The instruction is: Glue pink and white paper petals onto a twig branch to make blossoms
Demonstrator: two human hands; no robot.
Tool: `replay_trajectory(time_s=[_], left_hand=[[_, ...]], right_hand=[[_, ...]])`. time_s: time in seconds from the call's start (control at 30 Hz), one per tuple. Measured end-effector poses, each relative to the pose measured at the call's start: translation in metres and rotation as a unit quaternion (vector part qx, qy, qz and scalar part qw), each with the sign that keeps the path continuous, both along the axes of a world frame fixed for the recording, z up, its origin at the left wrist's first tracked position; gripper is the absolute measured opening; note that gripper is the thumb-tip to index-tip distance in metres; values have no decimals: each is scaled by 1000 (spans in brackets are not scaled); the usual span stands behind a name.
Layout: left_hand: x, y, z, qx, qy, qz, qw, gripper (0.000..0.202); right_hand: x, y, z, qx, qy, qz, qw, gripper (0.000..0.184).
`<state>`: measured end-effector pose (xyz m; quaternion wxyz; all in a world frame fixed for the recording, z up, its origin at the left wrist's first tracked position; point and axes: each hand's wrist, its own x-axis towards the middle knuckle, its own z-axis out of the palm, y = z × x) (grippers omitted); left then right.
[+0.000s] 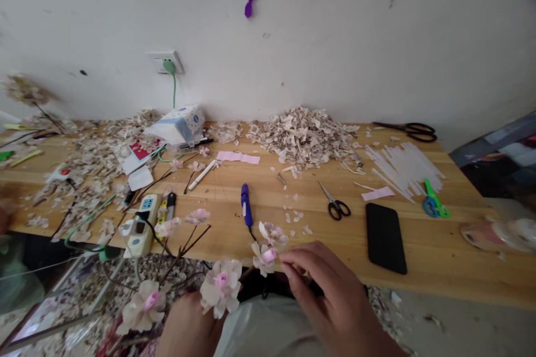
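A branch (182, 254) with pale petal flowers and pink centres spreads across the lower middle, above my lap. Low in the view, my left hand (184, 323) is closed round part of it; its fingers are mostly hidden behind a large flower (221, 284). My right hand (330, 290) has thumb and forefinger drawn together at the edge of another flower (264, 258). Whatever lies between those fingertips is too small to make out. Just beyond the flowers, a blue hot glue gun (246, 206) lies on the wooden table.
Dried petals (307, 136) are heaped against the wall. Small scissors (334, 201), a black phone (385, 238), white strips (406, 170) and green-blue scissors (435, 201) lie rightward. A power strip (143, 226), box cutter (170, 207) and tissue pack (180, 124) are leftward.
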<state>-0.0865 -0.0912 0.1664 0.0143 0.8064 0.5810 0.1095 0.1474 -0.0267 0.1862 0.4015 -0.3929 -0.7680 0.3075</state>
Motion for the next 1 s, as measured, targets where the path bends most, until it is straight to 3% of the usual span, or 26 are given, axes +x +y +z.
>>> replay_trajectory(time_s=[0.2, 0.4, 0.67, 1.0], left_hand=[[-4, -4, -6, 3, 32, -8, 999, 35], [2, -2, -2, 4, 39, -10, 999, 36], [-2, -6, -9, -54, 38, 12, 998, 32], [5, 1, -4, -2, 30, -13, 999, 33]], right_hand=[[1, 2, -8, -12, 2, 22, 1000, 17], [-4, -1, -10, -19, 20, 18, 999, 19], [-4, -3, -10, -20, 5, 9, 1000, 21], [-4, -4, -9, -6, -39, 3, 999, 15]])
